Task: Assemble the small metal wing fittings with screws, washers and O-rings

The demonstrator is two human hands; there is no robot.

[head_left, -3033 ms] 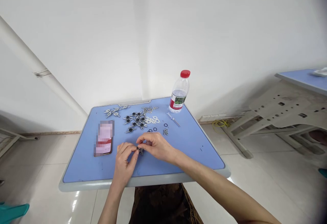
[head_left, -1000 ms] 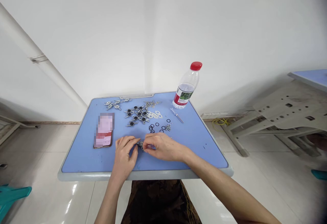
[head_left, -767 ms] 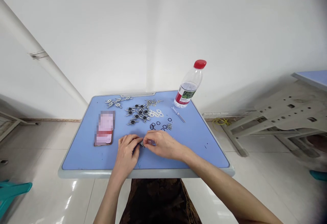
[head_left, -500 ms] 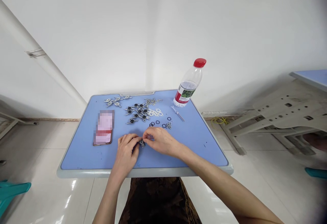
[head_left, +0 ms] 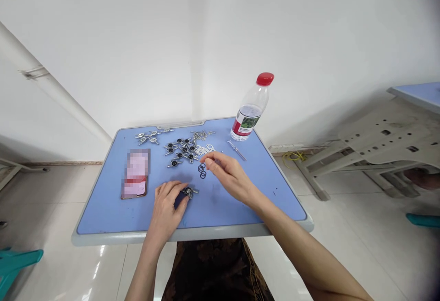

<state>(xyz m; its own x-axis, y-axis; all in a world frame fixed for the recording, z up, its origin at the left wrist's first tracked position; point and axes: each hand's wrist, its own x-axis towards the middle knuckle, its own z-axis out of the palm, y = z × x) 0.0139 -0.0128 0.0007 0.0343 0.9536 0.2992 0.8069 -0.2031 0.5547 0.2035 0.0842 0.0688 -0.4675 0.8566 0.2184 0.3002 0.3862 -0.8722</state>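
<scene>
The small winged metal fitting (head_left: 189,192) lies on the blue desk top (head_left: 275,205), its dark ring facing up, just beside the left hand (head_left: 167,205), whose fingers curl toward it (whether they pinch it or merely rest against it, I cannot tell). The right hand (head_left: 228,176) hovers apart, fingers loosely spread and pinching nothing, nearest a small cluster of black O-rings (head_left: 202,171). The only container, a clear plastic water bottle (head_left: 248,117) with a red cap, stands at the far edge, holding a little water.
</scene>
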